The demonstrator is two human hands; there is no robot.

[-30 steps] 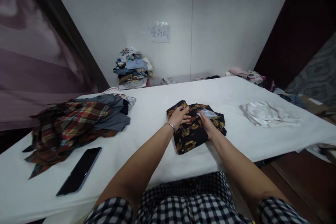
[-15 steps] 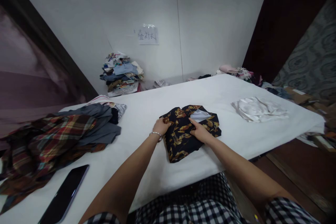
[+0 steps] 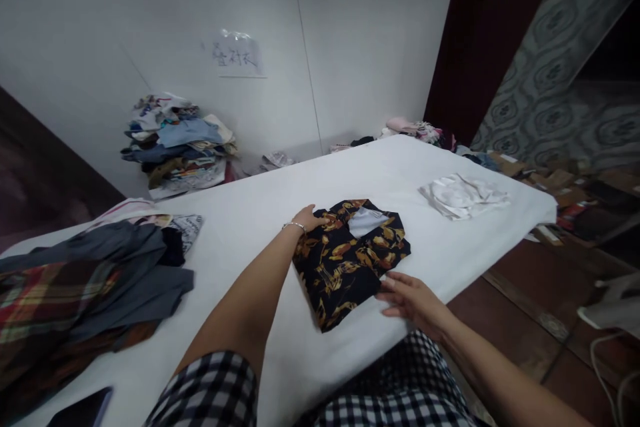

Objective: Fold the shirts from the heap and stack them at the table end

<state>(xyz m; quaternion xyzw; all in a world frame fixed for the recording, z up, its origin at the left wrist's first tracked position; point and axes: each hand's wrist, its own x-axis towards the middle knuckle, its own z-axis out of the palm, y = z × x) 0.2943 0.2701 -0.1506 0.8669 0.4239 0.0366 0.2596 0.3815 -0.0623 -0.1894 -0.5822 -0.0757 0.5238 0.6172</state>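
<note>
A folded black shirt (image 3: pixel 345 260) with a gold-brown floral print lies on the white-covered table (image 3: pixel 260 240), its collar opening toward the far side. My left hand (image 3: pixel 306 219), with a bracelet at the wrist, rests on the shirt's far left corner; its fingers are stretched out and the thumb is on the cloth. At the near right edge is my right hand (image 3: pixel 407 297), open, with fingers apart and fingertips by the fabric.
On the right lies a folded white garment (image 3: pixel 463 195). Plaid and grey clothes (image 3: pixel 125 273) are heaped at left, near a phone (image 3: pixel 83 408). A tall clothes pile (image 3: pixel 180 143) stands by the wall under a handwritten sign (image 3: pixel 237 53). Boxes (image 3: pixel 555 180) sit beyond the table's right end.
My right hand has left the shirt's collar area and come down to its near right edge, fingers spreading. My left hand has shifted to the far left corner. The view has turned right.
</note>
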